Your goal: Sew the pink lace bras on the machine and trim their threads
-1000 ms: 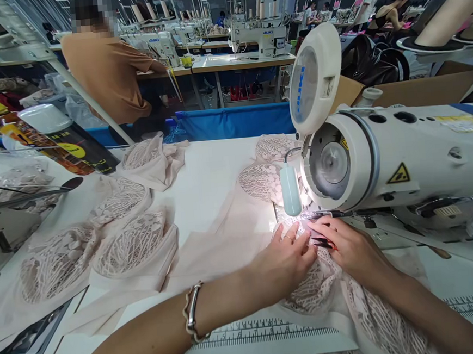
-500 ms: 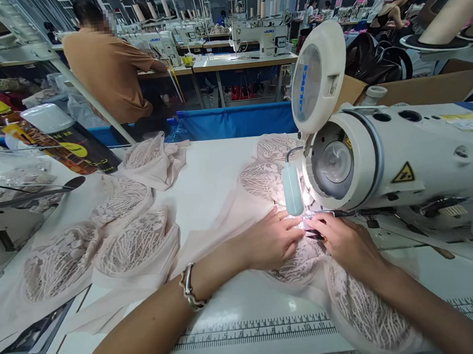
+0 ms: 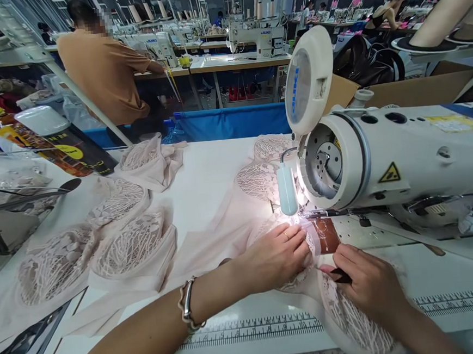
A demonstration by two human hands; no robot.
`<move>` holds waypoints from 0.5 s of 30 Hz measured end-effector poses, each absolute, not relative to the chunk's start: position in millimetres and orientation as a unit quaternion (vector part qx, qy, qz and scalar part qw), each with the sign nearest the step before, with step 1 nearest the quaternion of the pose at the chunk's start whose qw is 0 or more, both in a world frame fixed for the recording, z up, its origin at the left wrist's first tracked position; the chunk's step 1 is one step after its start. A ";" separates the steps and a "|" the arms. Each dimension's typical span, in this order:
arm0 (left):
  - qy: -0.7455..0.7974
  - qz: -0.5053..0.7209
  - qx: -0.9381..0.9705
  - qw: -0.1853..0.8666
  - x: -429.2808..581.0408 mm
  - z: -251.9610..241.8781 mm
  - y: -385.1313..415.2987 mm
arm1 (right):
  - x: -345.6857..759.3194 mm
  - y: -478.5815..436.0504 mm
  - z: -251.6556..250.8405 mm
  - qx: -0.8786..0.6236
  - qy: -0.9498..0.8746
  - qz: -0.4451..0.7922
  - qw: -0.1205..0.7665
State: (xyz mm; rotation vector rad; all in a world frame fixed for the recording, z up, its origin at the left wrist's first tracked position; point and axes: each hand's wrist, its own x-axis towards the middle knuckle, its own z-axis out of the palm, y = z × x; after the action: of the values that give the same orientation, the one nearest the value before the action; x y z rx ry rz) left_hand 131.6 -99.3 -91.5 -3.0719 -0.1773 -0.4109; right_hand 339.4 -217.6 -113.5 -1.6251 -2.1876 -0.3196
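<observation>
My left hand [image 3: 277,255] lies flat on a pale pink lace bra piece [image 3: 257,181], fingers stretched out close to the sewing machine's lit needle area. Lower right of it, my right hand [image 3: 370,281] is closed around a small black tool [image 3: 341,275] whose full shape is hidden. Its thumb and fingers are at the edge of a lace cup [image 3: 349,315] that hangs over the table's front edge. The white sewing machine [image 3: 415,155] has its round end cover [image 3: 311,81] swung up. A pale green lamp [image 3: 287,189] lights the fabric.
More lace bra pieces [image 3: 129,245] lie on the left of the white table [image 3: 203,168]. A spray can [image 3: 67,141] leans at the back left. A printed ruler [image 3: 256,329] runs along the front edge. A person in a brown shirt [image 3: 97,73] sits beyond.
My right hand has drawn back from the needle area toward me with the black tool. My left hand has slid slightly nearer me, and a brown plate beside the needle now shows.
</observation>
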 end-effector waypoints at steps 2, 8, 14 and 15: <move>-0.048 -0.121 -0.991 -0.021 131.5 -92.1 -94.6 | 346.9 -210.9 -110.6 -0.574 -0.785 -0.105 0.209; -0.040 -0.154 -0.986 -0.054 132.8 -99.8 -94.4 | 363.6 -186.5 -96.9 -0.619 -0.775 0.013 0.130; -0.037 -0.145 -0.987 -0.056 133.8 -98.6 -96.8 | 358.9 -174.8 -97.7 -0.619 -0.784 0.008 0.047; -0.037 -0.144 -0.987 -0.058 133.8 -97.7 -96.5 | 358.3 -174.3 -98.4 -0.618 -0.785 0.010 0.044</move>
State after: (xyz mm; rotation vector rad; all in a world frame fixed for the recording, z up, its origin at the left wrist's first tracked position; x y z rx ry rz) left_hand 133.8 -96.5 -97.7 -3.2210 -0.1200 -0.4702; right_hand 358.3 -174.3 -98.4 -1.8888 -2.3987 0.0316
